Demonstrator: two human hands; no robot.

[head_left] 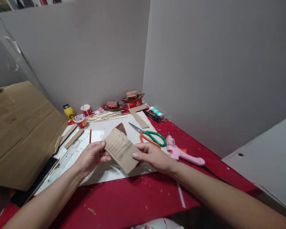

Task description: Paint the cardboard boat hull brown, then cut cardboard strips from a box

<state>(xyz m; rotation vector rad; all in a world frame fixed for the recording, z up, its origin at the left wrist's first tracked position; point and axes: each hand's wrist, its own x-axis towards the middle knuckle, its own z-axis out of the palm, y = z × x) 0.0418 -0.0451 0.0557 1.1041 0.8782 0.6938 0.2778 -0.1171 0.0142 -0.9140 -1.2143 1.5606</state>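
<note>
Between my two hands is a piece of brown cardboard (pixel 120 148) with printed lines and small text on it, held tilted above a white sheet (pixel 102 177). My left hand (pixel 94 156) pinches its left edge between thumb and fingers. At the right edge, my right hand (pixel 152 156) grips it with the thumb on top and the fingers underneath. Just behind the cardboard shows a dark brown textured piece (pixel 121 128). Scissors (pixel 154 136) with green and orange handles lie beyond my right hand, and a pink glue gun (pixel 181 154) rests to its right.
Thin wooden sticks (pixel 105 116) lie at the back near two paper cups and a yellow bottle (pixel 69 112). Two model boats (pixel 132 96) stand by the wall. A large cardboard sheet (pixel 21 133) leans at left. A glue stick (pixel 181 195) lies on the red tablecloth (pixel 124 203).
</note>
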